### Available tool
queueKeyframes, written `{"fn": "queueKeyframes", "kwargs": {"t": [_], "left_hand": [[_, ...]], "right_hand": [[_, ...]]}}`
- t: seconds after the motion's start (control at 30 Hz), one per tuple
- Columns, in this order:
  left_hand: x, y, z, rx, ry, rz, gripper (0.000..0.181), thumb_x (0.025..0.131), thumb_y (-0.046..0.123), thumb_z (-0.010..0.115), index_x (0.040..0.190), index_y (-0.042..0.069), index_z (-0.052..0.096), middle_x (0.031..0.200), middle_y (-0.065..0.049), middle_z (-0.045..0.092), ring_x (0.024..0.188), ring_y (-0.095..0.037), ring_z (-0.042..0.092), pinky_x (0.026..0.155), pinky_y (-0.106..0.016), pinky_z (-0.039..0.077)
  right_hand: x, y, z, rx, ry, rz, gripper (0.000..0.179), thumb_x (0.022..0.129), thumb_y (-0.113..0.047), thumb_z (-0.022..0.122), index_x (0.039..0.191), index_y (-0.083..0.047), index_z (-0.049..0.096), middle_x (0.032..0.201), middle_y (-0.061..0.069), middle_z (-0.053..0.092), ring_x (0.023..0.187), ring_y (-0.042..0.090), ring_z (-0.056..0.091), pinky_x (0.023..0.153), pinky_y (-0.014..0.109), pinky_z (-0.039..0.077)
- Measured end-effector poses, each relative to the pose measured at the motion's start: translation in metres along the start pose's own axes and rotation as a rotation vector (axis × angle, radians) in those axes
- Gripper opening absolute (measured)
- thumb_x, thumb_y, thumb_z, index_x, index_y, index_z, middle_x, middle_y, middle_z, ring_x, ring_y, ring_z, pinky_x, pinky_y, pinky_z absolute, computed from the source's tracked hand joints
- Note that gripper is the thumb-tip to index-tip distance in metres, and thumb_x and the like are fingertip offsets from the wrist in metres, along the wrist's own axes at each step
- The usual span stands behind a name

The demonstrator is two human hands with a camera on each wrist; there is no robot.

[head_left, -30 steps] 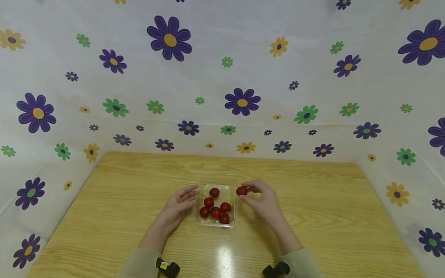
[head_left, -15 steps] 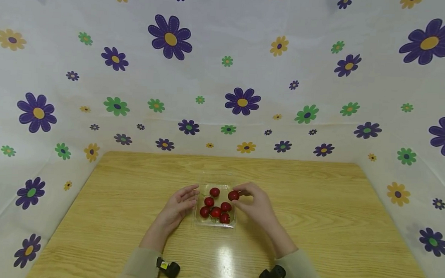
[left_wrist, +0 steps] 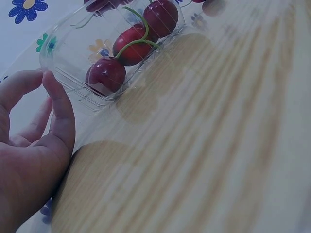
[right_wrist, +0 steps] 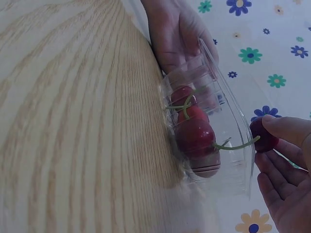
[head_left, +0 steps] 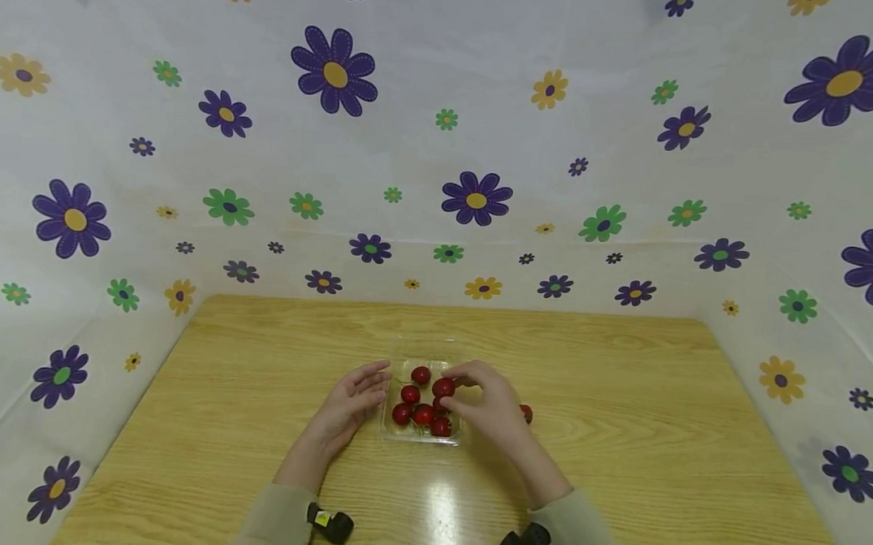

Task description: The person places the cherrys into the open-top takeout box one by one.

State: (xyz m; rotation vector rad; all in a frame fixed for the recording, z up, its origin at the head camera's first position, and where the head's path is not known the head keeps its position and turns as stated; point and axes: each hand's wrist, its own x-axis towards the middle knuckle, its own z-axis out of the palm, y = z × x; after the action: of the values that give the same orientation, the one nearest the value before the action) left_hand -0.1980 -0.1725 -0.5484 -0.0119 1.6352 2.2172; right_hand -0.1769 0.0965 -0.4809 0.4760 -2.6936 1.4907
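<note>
A clear plastic box (head_left: 420, 441) with several red cherries (head_left: 423, 416) in it sits on the table between the two hands. My right hand (head_left: 485, 405) pinches one dark red cherry (right_wrist: 263, 135) between thumb and fingers, over the right part of the box. A green stem (right_wrist: 238, 146) stretches from near the held cherry towards the cherries inside. At the box's left side, my left hand (head_left: 350, 407) has its fingertips (left_wrist: 35, 76) at the rim, with fingers loosely extended. Another cherry (head_left: 526, 413) lies on the table, partly hidden behind the right hand.
The box's clear lid (head_left: 424, 347) folds back behind it. A wood-grain table (head_left: 619, 443) spreads out around the hands. White flower-patterned sheets (head_left: 383, 148) enclose its back and sides.
My right hand has carried its cherry leftward from outside the box to over it, uncovering the cherry on the table at right. The left hand has stayed in place.
</note>
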Motion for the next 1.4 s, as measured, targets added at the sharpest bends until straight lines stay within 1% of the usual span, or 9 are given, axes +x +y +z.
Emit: {"fn": "queueKeyframes", "kwargs": {"t": [0.07,0.2,0.3,0.5,0.67,0.8,0.93,1.17,1.4], "left_hand": [[0.0,0.0,0.0,0.002,-0.005,0.004,0.061,0.104,-0.006,0.057,0.161,-0.005,0.035,0.134,-0.001,0.058,0.112,-0.004,0.062,0.087,-0.018,0.055],[0.0,0.0,0.0,-0.002,0.01,0.002,0.06,0.104,-0.007,0.057,0.16,-0.005,0.036,0.134,0.0,0.059,0.111,-0.005,0.063,0.085,-0.018,0.056],[0.0,0.0,0.001,-0.007,0.017,-0.001,0.06,0.104,-0.007,0.057,0.16,-0.004,0.037,0.134,-0.001,0.059,0.109,-0.005,0.063,0.084,-0.018,0.056],[-0.001,0.0,0.001,0.001,0.008,-0.006,0.06,0.104,-0.006,0.056,0.161,-0.003,0.036,0.136,-0.002,0.057,0.11,-0.006,0.063,0.086,-0.018,0.056],[-0.002,0.001,0.001,0.0,0.01,-0.006,0.06,0.104,-0.006,0.058,0.16,-0.004,0.036,0.137,-0.003,0.058,0.11,-0.005,0.063,0.086,-0.018,0.056],[-0.002,0.001,0.001,0.001,-0.004,0.002,0.062,0.103,-0.006,0.058,0.161,-0.006,0.034,0.137,-0.004,0.058,0.111,-0.005,0.063,0.087,-0.017,0.055],[-0.002,0.001,0.001,0.0,-0.004,0.0,0.062,0.104,-0.006,0.058,0.16,-0.006,0.035,0.136,-0.004,0.057,0.112,-0.005,0.062,0.088,-0.017,0.055],[-0.001,-0.001,0.002,-0.001,0.01,-0.011,0.06,0.104,-0.006,0.057,0.16,-0.003,0.037,0.138,-0.005,0.056,0.112,-0.007,0.062,0.088,-0.018,0.055],[0.0,-0.001,0.001,0.01,0.008,-0.005,0.061,0.104,-0.005,0.058,0.16,-0.003,0.037,0.138,-0.004,0.057,0.112,-0.007,0.062,0.088,-0.019,0.056]], "right_hand": [[0.0,0.0,0.002,0.008,-0.001,-0.012,0.032,0.087,-0.004,0.086,0.117,-0.006,0.076,0.112,0.008,0.076,0.105,0.028,0.072,0.099,0.052,0.059],[-0.001,0.0,0.007,-0.004,-0.011,-0.046,0.032,0.087,-0.005,0.086,0.118,-0.005,0.076,0.114,0.007,0.076,0.103,0.027,0.072,0.096,0.05,0.06],[-0.001,0.001,0.01,-0.012,-0.023,-0.04,0.032,0.087,-0.005,0.086,0.118,-0.005,0.076,0.116,0.008,0.076,0.104,0.026,0.072,0.097,0.049,0.061],[-0.002,-0.001,0.013,-0.018,-0.035,-0.026,0.034,0.087,-0.004,0.086,0.119,-0.005,0.076,0.117,0.008,0.076,0.106,0.026,0.073,0.098,0.049,0.06],[-0.001,-0.002,0.015,-0.074,-0.033,-0.059,0.033,0.085,-0.005,0.088,0.116,-0.005,0.077,0.115,0.007,0.077,0.104,0.025,0.073,0.097,0.046,0.06],[-0.001,-0.002,0.018,-0.129,-0.038,-0.06,0.032,0.085,-0.007,0.089,0.115,-0.008,0.078,0.117,0.005,0.077,0.11,0.024,0.072,0.1,0.046,0.059],[-0.001,-0.002,0.019,-0.152,-0.045,-0.057,0.033,0.084,-0.006,0.089,0.115,-0.007,0.078,0.119,0.007,0.077,0.115,0.027,0.071,0.103,0.049,0.057],[-0.001,0.0,0.022,-0.214,-0.046,-0.091,0.031,0.085,-0.008,0.09,0.114,-0.009,0.079,0.118,0.007,0.077,0.112,0.026,0.071,0.099,0.047,0.059],[0.0,0.001,0.023,-0.228,-0.066,-0.102,0.031,0.085,-0.008,0.09,0.114,-0.009,0.079,0.118,0.007,0.077,0.113,0.028,0.07,0.101,0.048,0.057]]}}
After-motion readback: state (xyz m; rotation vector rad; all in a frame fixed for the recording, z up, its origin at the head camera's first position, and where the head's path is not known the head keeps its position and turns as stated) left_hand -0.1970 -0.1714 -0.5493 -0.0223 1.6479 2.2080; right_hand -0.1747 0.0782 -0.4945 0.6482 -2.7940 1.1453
